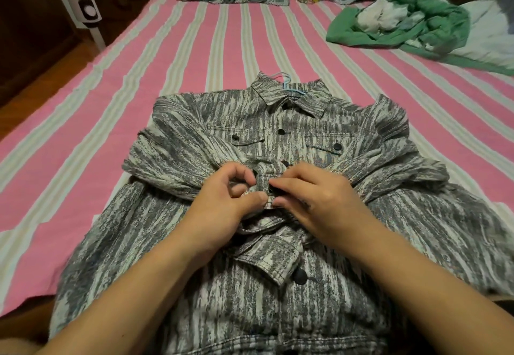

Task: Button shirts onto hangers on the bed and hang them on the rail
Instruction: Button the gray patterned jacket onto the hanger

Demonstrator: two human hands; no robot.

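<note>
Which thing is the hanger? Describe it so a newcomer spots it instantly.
Start at the pink-striped bed, then find the grey streaked shirt spread across its near half. At the shirt's collar, a thin light-blue hook pokes out: the hanger, the only blue thing there.

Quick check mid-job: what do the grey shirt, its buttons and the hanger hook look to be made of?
Shirt: heavy woven cotton, denim-like, matte; stitched seams show. Buttons: dark, dull, plastic or metal, unclear. Hanger hook: pale blue, smooth, probably plastic or coated wire.

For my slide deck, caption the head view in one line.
Both hands pinch a button on a grey shirt on the bed.
</note>
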